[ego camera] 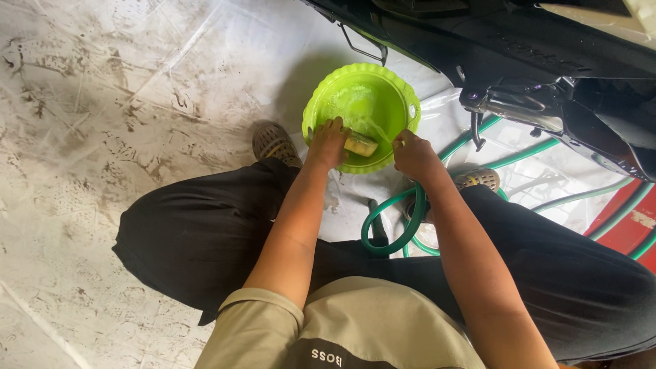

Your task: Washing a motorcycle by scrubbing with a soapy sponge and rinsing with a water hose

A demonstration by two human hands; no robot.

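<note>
Left hand (326, 143) fingers curl over yellow sponge (360, 144) inside green basin (328, 92), at 12 o'clock on floor (102, 137). Right hand (412, 154) fingers pinch green hose (393, 229) at basin's 4 o'clock rim.

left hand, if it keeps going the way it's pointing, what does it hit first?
Probably the yellow sponge right at the left hand fingertips, inside the green basin. Past that, the soapy water; depth is hard to judge from above.
</note>
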